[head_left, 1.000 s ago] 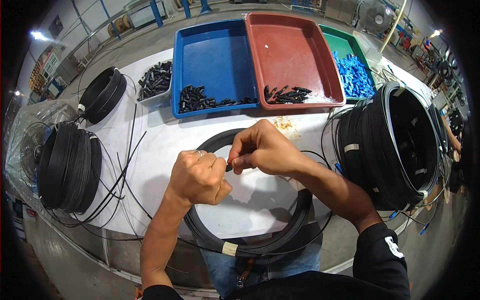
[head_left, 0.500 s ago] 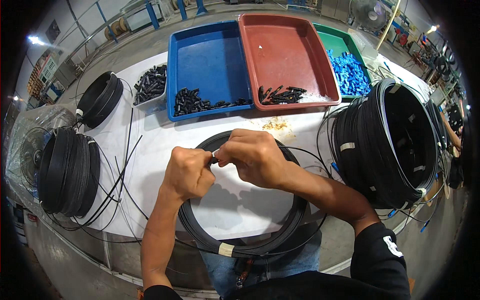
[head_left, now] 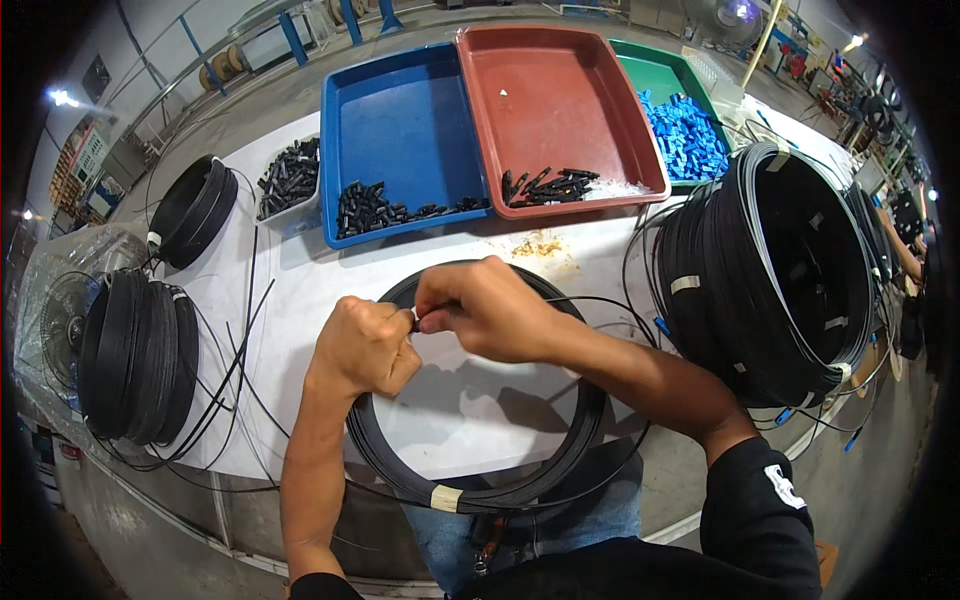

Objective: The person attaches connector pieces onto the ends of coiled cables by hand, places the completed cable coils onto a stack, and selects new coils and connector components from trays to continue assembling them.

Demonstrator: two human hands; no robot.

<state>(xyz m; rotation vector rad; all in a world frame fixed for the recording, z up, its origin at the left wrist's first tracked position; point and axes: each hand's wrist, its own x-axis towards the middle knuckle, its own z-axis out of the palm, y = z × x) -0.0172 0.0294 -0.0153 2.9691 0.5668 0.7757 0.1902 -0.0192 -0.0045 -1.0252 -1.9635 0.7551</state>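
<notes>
My left hand (head_left: 365, 347) is closed in a fist, with a small dark piece (head_left: 416, 325) showing at its thumb side. Thumb and fingers of my right hand (head_left: 490, 312) pinch that same piece from the other side; its exact kind is mostly hidden by the fingers. Both hands are above the far left part of a coil of black cable (head_left: 375, 450), bound at the front with pale tape (head_left: 446, 498). The coil lies on the white-covered table and overhangs its near edge above my lap. A loose black cable (head_left: 610, 304) runs rightward from near the right hand.
Black parts lie in a blue tray (head_left: 400, 110), a red tray (head_left: 560, 90) and a clear bin (head_left: 290, 185). A green tray (head_left: 640, 62) holds blue connectors (head_left: 685, 140). Large cable coils stand right (head_left: 700, 290) and left (head_left: 135, 360), a smaller one (head_left: 193, 212) behind.
My right fingers have shifted slightly left and their grip looks rolled over. Both hands stay together at the small dark piece. The whole view has shifted a little.
</notes>
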